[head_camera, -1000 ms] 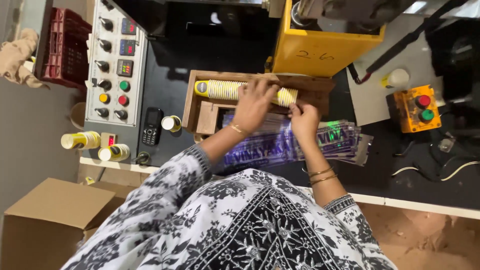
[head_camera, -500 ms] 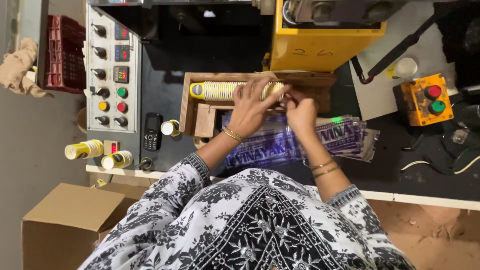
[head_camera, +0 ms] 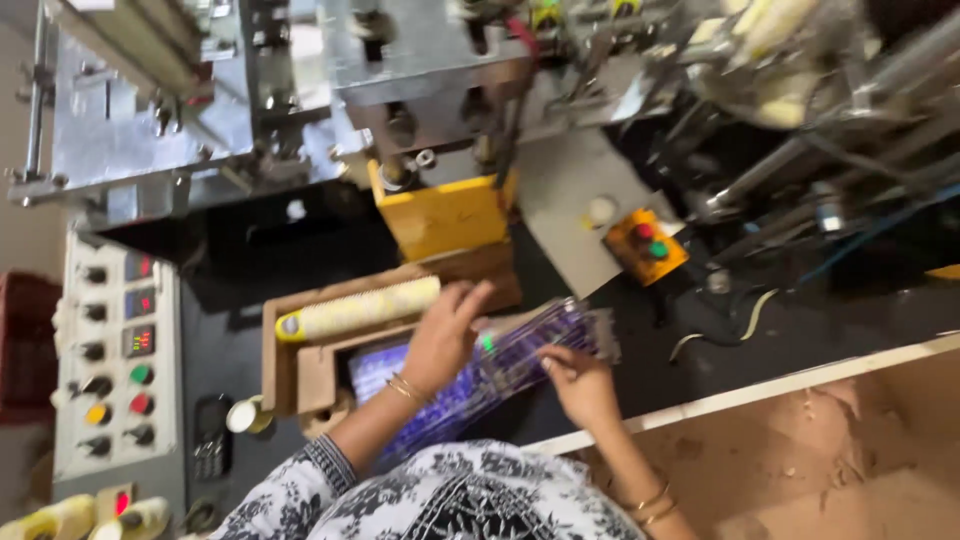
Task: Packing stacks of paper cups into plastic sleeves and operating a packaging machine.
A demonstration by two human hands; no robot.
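Observation:
A long stack of yellow-and-white paper cups (head_camera: 360, 310) lies on its side in a wooden tray (head_camera: 285, 375). Below it lies a clear plastic sleeve with purple print (head_camera: 520, 350). My left hand (head_camera: 440, 340), bangles at the wrist, rests flat over the sleeve with its fingers spread, the tips near the right end of the cup stack. Lower right, my right hand (head_camera: 580, 385) pinches the sleeve's near edge. My patterned black-and-white sleeves fill the bottom of the view.
A grey control panel (head_camera: 115, 380) with coloured buttons stands at the left, a dark phone (head_camera: 210, 450) and a single cup (head_camera: 245, 415) beside it. A yellow machine housing (head_camera: 445, 215) and an orange button box (head_camera: 645, 245) sit behind. The view is blurred.
The view has swung up and tilted, showing more of the machine. My right hand has come down from the end of the cup stack to the plastic sleeve; the left stays near the stack.

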